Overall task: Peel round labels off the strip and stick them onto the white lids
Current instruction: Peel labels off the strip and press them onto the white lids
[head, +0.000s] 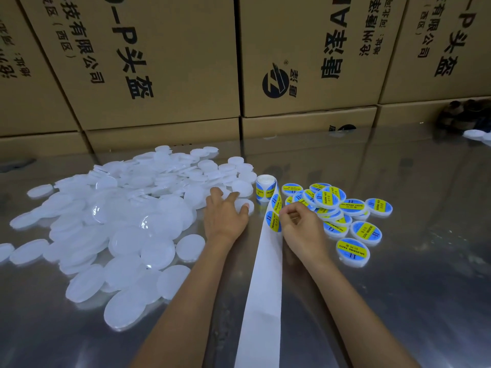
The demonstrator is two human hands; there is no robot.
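A big heap of plain white lids (127,224) covers the left of the metal table. A small roll of blue-and-yellow round labels (265,191) stands in the middle, and its white backing strip (263,288) runs toward me. My left hand (225,216) reaches into the heap's right edge, its fingers spread flat over one white lid (244,204). My right hand (300,229) sits at the strip's right edge, fingers curled, pinching at a label (273,221) on the strip. Several labelled lids (345,216) lie to the right.
Stacked cardboard boxes (159,75) with black print wall off the far side of the shiny metal table (411,288). A dark object (462,115) and a few more white lids (475,134) lie at the far right.
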